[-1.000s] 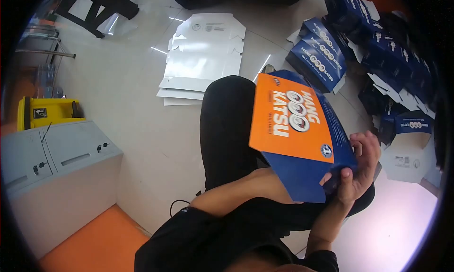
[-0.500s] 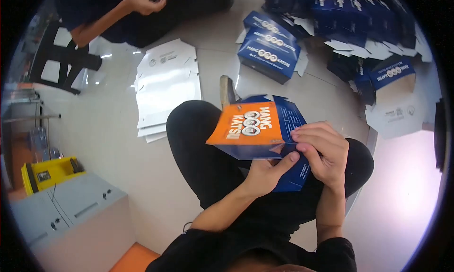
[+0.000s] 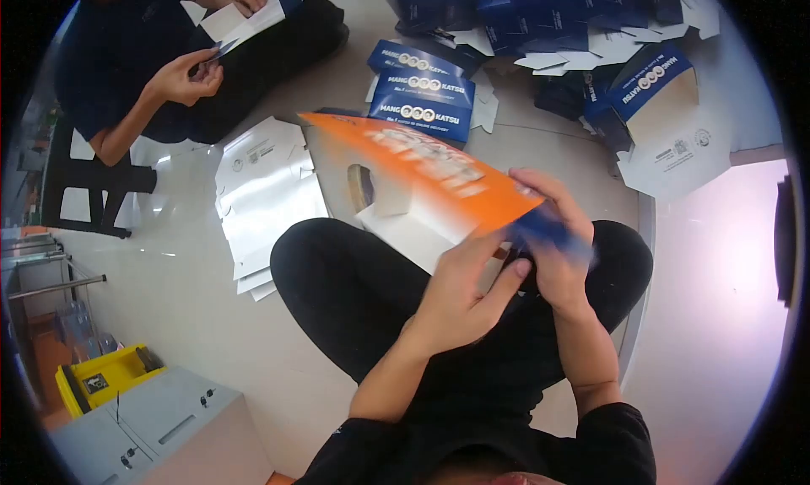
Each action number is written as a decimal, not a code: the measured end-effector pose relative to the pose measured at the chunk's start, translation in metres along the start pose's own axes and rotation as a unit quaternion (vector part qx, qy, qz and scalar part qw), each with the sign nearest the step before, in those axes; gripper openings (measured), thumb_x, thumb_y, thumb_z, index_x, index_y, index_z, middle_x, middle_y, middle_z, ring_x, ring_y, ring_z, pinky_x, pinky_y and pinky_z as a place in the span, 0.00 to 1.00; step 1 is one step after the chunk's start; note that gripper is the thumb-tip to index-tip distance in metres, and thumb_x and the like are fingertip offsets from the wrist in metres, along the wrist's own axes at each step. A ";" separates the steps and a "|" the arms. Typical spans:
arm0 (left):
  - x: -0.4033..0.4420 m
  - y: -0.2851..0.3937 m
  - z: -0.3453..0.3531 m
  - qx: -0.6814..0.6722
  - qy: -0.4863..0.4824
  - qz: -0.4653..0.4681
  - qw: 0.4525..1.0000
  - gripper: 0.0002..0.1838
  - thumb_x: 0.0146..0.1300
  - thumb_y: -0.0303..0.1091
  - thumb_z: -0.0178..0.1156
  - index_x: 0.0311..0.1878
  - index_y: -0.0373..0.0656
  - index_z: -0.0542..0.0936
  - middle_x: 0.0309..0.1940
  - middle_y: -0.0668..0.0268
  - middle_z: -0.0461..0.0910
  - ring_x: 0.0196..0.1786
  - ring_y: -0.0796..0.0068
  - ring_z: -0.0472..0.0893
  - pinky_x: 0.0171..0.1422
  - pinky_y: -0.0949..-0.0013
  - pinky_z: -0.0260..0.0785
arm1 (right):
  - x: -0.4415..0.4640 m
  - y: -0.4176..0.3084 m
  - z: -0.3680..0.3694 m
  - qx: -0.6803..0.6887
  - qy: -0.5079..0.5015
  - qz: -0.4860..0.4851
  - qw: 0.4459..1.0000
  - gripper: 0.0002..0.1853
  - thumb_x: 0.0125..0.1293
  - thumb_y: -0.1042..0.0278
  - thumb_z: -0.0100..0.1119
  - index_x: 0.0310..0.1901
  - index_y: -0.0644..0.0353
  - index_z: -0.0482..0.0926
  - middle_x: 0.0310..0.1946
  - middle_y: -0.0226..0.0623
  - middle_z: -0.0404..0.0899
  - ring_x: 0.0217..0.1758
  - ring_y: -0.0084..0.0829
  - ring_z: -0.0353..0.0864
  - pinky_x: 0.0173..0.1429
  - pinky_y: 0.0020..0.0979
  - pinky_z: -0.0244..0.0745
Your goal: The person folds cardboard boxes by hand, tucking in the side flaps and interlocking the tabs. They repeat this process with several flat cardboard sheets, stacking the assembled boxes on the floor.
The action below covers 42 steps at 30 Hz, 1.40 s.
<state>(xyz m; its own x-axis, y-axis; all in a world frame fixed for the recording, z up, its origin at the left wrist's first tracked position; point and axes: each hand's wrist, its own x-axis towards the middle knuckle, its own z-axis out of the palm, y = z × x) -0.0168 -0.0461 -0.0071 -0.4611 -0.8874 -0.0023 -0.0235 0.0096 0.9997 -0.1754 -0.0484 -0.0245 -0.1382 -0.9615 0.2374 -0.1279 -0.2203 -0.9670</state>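
Above my lap, both hands hold a partly folded cardboard box with an orange printed panel and a blue end. Motion blurs the box, and part of its white inner face shows below the orange panel. At the lower edge of the blue end, my left hand grips the card with its thumb stretched toward the right hand. My right hand is closed round the blue right end, its outer side smeared by movement. The fold between the two hands is partly hidden.
Flat white cartons lie on the floor to the left. Folded blue boxes stand ahead, with a larger pile behind. An opened box sits at right. A co-worker's hand holds card near a black stool.
The box has swung, so its orange panel now tilts upward to the left and its white inside shows. The view has shifted, and more of the co-worker's hands and carton is visible.
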 end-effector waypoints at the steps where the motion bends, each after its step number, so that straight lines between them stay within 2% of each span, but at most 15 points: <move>1: 0.000 -0.002 0.000 0.084 0.084 0.109 0.987 0.15 0.64 0.25 0.60 0.53 0.34 0.78 0.49 0.50 0.80 0.50 0.52 0.82 0.55 0.62 0.73 | -0.002 0.009 -0.007 -0.003 0.003 -0.001 1.000 0.20 0.61 0.71 0.62 0.55 0.67 0.76 0.53 0.40 0.78 0.57 0.29 0.76 0.63 0.29 0.67; 2: 0.000 -0.007 -0.004 0.163 0.196 0.179 0.950 0.14 0.63 0.27 0.63 0.51 0.34 0.81 0.43 0.54 0.83 0.49 0.62 0.82 0.61 0.63 0.70 | -0.006 0.025 -0.016 0.103 0.078 0.066 0.989 0.16 0.64 0.72 0.60 0.53 0.66 0.77 0.50 0.37 0.79 0.55 0.26 0.76 0.61 0.27 0.67; 5: -0.012 -0.012 -0.022 0.248 0.462 0.111 0.844 0.36 0.63 0.24 0.63 0.72 0.36 0.58 0.71 0.53 0.58 0.73 0.58 0.61 0.75 0.58 0.51 | 0.002 0.014 -0.015 0.251 0.209 0.138 0.935 0.10 0.70 0.69 0.54 0.49 0.63 0.76 0.41 0.31 0.78 0.47 0.22 0.76 0.54 0.26 0.69; 7: -0.003 -0.016 -0.035 -0.055 0.499 0.110 0.858 0.43 0.59 0.26 0.67 0.74 0.37 0.54 0.72 0.46 0.53 0.75 0.52 0.55 0.77 0.57 0.49 | 0.005 0.015 -0.014 0.270 0.205 0.151 0.928 0.12 0.70 0.64 0.49 0.48 0.62 0.74 0.42 0.34 0.79 0.46 0.28 0.80 0.54 0.30 0.74; 10: -0.007 -0.015 -0.043 -0.176 0.392 0.109 0.896 0.38 0.62 0.22 0.61 0.74 0.36 0.57 0.71 0.49 0.58 0.73 0.53 0.62 0.77 0.60 0.50 | 0.001 0.029 -0.008 0.315 0.179 0.180 0.915 0.13 0.71 0.63 0.49 0.50 0.61 0.73 0.43 0.36 0.79 0.49 0.28 0.80 0.56 0.31 0.74; 13: -0.008 -0.030 -0.054 0.012 0.290 0.101 0.951 0.32 0.62 0.18 0.53 0.72 0.34 0.64 0.68 0.51 0.65 0.70 0.56 0.67 0.75 0.64 0.54 | 0.008 0.040 0.009 -0.108 0.077 0.153 0.979 0.19 0.74 0.57 0.49 0.50 0.69 0.73 0.46 0.41 0.78 0.53 0.39 0.77 0.61 0.38 0.67; 14: -0.007 -0.028 -0.052 0.089 0.322 0.103 0.937 0.28 0.61 0.16 0.45 0.67 0.33 0.71 0.63 0.53 0.70 0.69 0.57 0.68 0.74 0.65 0.56 | 0.014 0.043 0.002 -0.146 -0.013 0.151 0.978 0.25 0.76 0.50 0.48 0.49 0.72 0.73 0.45 0.54 0.78 0.52 0.52 0.76 0.62 0.43 0.66; 18: -0.015 -0.040 -0.053 0.277 0.261 0.137 0.915 0.34 0.48 0.15 0.44 0.64 0.32 0.75 0.62 0.47 0.72 0.65 0.49 0.73 0.72 0.59 0.61 | -0.001 0.028 -0.007 -0.489 -0.147 0.167 0.843 0.30 0.69 0.44 0.54 0.23 0.66 0.82 0.25 0.52 0.81 0.31 0.53 0.82 0.42 0.48 0.77; 19: -0.018 -0.041 -0.053 0.275 0.263 0.138 0.915 0.34 0.48 0.15 0.44 0.64 0.32 0.75 0.62 0.47 0.72 0.65 0.49 0.73 0.72 0.59 0.61 | 0.001 0.012 -0.002 -0.479 -0.180 0.184 0.839 0.27 0.68 0.45 0.57 0.27 0.66 0.82 0.24 0.52 0.81 0.30 0.53 0.83 0.41 0.44 0.78; 21: -0.027 -0.046 -0.052 0.312 0.219 0.152 0.912 0.36 0.45 0.16 0.44 0.64 0.34 0.76 0.63 0.45 0.71 0.64 0.46 0.73 0.72 0.59 0.61 | -0.004 0.007 0.003 -0.228 -0.191 0.175 0.939 0.24 0.68 0.48 0.60 0.39 0.67 0.82 0.27 0.50 0.83 0.31 0.46 0.86 0.41 0.40 0.79; 23: -0.037 -0.048 -0.054 0.306 0.203 0.154 0.917 0.36 0.45 0.16 0.47 0.63 0.35 0.78 0.64 0.44 0.70 0.65 0.45 0.73 0.72 0.58 0.61 | -0.009 0.013 0.017 0.091 -0.173 0.202 0.960 0.31 0.69 0.54 0.63 0.64 0.67 0.69 0.54 0.46 0.79 0.53 0.32 0.80 0.56 0.33 0.77; 29: -0.042 -0.040 -0.054 0.384 0.108 0.204 0.894 0.39 0.38 0.15 0.56 0.62 0.41 0.79 0.68 0.42 0.64 0.66 0.43 0.72 0.69 0.56 0.67 | 0.000 0.012 0.047 0.262 -0.112 0.237 0.929 0.24 0.67 0.69 0.65 0.61 0.68 0.72 0.54 0.37 0.78 0.57 0.27 0.77 0.61 0.31 0.73; 34: -0.043 -0.055 -0.044 0.344 0.271 0.221 0.872 0.29 0.47 0.11 0.61 0.55 0.45 0.83 0.50 0.54 0.72 0.57 0.41 0.76 0.65 0.51 0.73 | 0.006 0.012 0.054 0.332 -0.019 0.247 0.910 0.20 0.66 0.70 0.67 0.57 0.64 0.76 0.49 0.37 0.82 0.50 0.26 0.82 0.57 0.31 0.78; 39: -0.057 -0.056 -0.063 0.385 0.208 0.337 0.834 0.21 0.51 0.11 0.61 0.48 0.40 0.85 0.54 0.52 0.70 0.59 0.39 0.77 0.62 0.47 0.74 | 0.004 0.003 0.042 0.481 -0.032 0.256 0.838 0.16 0.67 0.71 0.65 0.55 0.64 0.77 0.48 0.37 0.83 0.49 0.28 0.84 0.55 0.33 0.81; 42: -0.054 -0.035 -0.070 0.442 0.195 0.377 0.790 0.20 0.45 0.18 0.72 0.44 0.47 0.88 0.51 0.59 0.75 0.51 0.49 0.83 0.51 0.59 0.84 | -0.003 0.001 0.039 0.476 -0.038 0.232 0.847 0.17 0.66 0.72 0.65 0.55 0.63 0.78 0.49 0.38 0.83 0.51 0.30 0.84 0.56 0.34 0.81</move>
<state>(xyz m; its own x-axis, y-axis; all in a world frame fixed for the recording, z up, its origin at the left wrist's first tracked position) 0.0712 -0.0312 -0.0406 -0.3347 -0.5482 0.7664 -0.5627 0.7687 0.3041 -0.1367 -0.0519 -0.0294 0.1111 -0.9806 -0.1613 0.7785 0.1867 -0.5992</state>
